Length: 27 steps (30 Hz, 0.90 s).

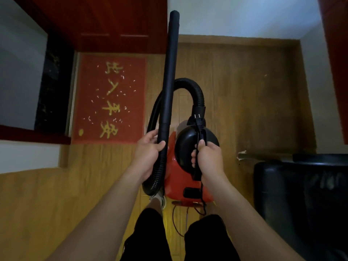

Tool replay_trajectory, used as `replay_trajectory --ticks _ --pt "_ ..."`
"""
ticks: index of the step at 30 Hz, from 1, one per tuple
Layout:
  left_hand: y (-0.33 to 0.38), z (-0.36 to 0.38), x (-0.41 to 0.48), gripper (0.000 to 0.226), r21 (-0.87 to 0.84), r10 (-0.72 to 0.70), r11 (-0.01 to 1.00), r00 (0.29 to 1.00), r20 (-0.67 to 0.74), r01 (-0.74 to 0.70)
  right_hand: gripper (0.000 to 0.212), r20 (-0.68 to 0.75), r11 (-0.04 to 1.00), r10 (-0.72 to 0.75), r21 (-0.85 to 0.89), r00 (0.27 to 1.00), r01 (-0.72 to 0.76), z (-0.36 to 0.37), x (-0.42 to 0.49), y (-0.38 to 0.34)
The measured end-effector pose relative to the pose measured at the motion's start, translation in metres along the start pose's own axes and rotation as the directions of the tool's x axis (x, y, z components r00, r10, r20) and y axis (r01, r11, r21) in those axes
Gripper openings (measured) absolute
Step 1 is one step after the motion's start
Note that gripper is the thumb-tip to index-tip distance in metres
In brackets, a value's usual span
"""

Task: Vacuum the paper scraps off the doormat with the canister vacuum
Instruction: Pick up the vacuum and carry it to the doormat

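Note:
A red doormat point(111, 98) with yellow characters lies on the wooden floor at the left, in front of a red door. Small white paper scraps point(122, 77) are scattered over it. Below me hangs a red and black canister vacuum point(186, 187). My right hand point(205, 157) grips its black handle together with the power cord; the plug point(197, 119) sticks up above my fingers. My left hand point(148, 147) grips the long black wand point(170, 68) near where it joins the ribbed hose point(195, 91). The wand points away from me, its tip up by the wall.
A black armchair point(301, 194) stands at the right. The red door point(105, 25) and a dark threshold strip point(52, 87) border the mat at the left. A torn scrap point(242, 155) lies on the wooden floor point(254, 100) by the chair. My legs and one shoe show below.

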State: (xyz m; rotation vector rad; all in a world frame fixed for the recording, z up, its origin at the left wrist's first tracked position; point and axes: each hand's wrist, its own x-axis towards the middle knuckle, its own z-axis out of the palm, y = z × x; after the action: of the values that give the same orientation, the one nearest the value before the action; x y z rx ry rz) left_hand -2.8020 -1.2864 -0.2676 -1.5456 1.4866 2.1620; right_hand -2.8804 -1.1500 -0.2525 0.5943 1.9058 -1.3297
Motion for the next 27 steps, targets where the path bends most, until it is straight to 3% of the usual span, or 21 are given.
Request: replay_trajectory --ticks 16,27 --pt "-0.149 0.024 0.187 0.044 -0.088 -0.098 0.992 0.985 -0.143 0.086 0.030 0.042 0.998 0.019 -0.065 0.999 -0.016 0.029 0.208 0.118" --pt "-0.247 0.034 0.304 0.041 -0.014 -0.063 0.998 0.985 -0.159 0.062 0.031 0.057 0.993 -0.054 -0.106 0.997 0.060 0.059 0.333 0.193"
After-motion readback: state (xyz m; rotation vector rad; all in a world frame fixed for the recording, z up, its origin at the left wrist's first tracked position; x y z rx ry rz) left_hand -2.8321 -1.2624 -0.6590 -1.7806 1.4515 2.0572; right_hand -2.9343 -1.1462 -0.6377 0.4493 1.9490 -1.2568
